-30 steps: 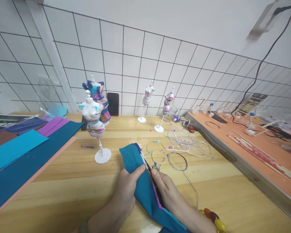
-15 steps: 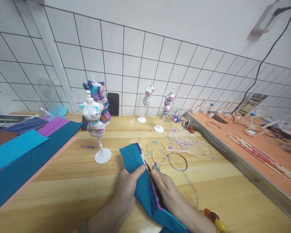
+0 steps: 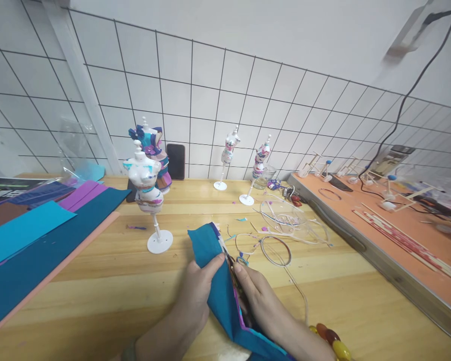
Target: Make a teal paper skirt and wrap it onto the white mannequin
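Note:
My left hand (image 3: 195,301) pinches a folded teal foam sheet (image 3: 214,271) near its upper edge, thumb on top. My right hand (image 3: 261,301) grips the sheet's right edge, where purple and white layers show, and seems to hold a thin dark tool (image 3: 235,278) along that edge; I cannot make out what it is. A beaded bracelet (image 3: 332,341) sits on my right wrist. A small white mannequin (image 3: 146,193) on a round stand rises just left of the sheet.
Teal, purple and pink foam sheets (image 3: 33,240) lie at the left. More small mannequins (image 3: 229,150) and a dark phone (image 3: 175,161) stand by the grid wall. Wire rings and clear plastic pieces (image 3: 281,225) lie to the right. An orange board (image 3: 398,235) holds stick models.
The teal sheet and both hands shifted slightly down and right; the grip is unchanged.

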`<state>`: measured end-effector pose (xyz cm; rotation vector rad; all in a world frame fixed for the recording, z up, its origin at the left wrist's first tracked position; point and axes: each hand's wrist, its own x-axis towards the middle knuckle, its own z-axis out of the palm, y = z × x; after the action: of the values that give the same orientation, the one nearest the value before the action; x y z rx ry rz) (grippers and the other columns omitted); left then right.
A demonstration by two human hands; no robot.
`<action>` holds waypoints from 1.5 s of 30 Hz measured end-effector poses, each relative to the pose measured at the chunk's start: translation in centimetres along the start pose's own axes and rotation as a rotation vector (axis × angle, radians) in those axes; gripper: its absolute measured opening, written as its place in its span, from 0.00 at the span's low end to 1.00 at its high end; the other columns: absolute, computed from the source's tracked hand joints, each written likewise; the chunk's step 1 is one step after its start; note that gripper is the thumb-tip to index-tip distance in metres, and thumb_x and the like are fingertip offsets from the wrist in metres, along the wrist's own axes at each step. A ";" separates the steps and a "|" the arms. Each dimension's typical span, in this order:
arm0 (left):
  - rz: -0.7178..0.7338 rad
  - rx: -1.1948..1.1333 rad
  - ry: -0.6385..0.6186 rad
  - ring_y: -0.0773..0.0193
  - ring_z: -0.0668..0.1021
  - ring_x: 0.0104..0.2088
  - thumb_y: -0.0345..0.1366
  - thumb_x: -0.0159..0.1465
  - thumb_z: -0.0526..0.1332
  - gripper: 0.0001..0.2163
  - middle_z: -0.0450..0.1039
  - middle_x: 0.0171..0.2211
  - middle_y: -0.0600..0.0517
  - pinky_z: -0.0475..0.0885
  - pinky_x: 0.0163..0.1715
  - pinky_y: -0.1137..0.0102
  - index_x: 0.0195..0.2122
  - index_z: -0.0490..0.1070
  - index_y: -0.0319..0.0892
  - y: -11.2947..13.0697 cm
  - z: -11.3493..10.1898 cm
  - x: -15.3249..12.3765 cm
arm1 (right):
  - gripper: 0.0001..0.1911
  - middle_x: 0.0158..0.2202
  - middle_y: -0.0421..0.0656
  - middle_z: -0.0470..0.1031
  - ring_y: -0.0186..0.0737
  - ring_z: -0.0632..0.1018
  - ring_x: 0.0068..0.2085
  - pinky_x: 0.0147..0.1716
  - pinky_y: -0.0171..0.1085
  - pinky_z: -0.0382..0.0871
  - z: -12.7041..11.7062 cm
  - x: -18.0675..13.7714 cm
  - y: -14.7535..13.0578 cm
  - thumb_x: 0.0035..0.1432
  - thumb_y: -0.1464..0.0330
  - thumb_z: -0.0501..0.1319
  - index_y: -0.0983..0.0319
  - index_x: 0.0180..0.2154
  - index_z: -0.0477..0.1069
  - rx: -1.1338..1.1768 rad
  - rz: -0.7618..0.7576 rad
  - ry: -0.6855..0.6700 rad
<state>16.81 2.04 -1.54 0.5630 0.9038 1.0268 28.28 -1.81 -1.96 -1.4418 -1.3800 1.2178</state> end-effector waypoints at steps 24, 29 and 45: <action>0.017 0.035 -0.048 0.55 0.80 0.28 0.37 0.49 0.67 0.10 0.79 0.28 0.45 0.74 0.29 0.67 0.30 0.74 0.36 -0.3 0.2 -0.4 | 0.27 0.08 0.33 0.55 0.28 0.60 0.11 0.13 0.28 0.54 0.0 -0.1 0.1 0.62 0.51 0.42 0.61 0.19 0.57 0.007 0.036 0.021; 0.015 0.034 -0.041 0.57 0.80 0.27 0.36 0.50 0.66 0.09 0.79 0.27 0.47 0.74 0.30 0.68 0.30 0.74 0.37 -0.5 0.1 -0.3 | 0.26 0.09 0.32 0.55 0.28 0.60 0.11 0.13 0.28 0.55 -0.1 -0.1 -0.3 0.62 0.51 0.41 0.60 0.21 0.56 0.001 0.013 0.019; -0.014 0.028 -0.004 0.53 0.80 0.29 0.37 0.49 0.67 0.11 0.79 0.29 0.43 0.74 0.30 0.65 0.31 0.75 0.35 0.4 0.3 -0.3 | 0.27 0.09 0.31 0.56 0.27 0.58 0.10 0.12 0.27 0.51 0.1 -0.1 0.1 0.62 0.50 0.40 0.61 0.21 0.57 0.014 0.006 -0.019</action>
<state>16.77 1.97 -0.96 0.5804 0.9188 1.0013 28.19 -1.96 -2.10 -1.4296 -1.3784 1.2460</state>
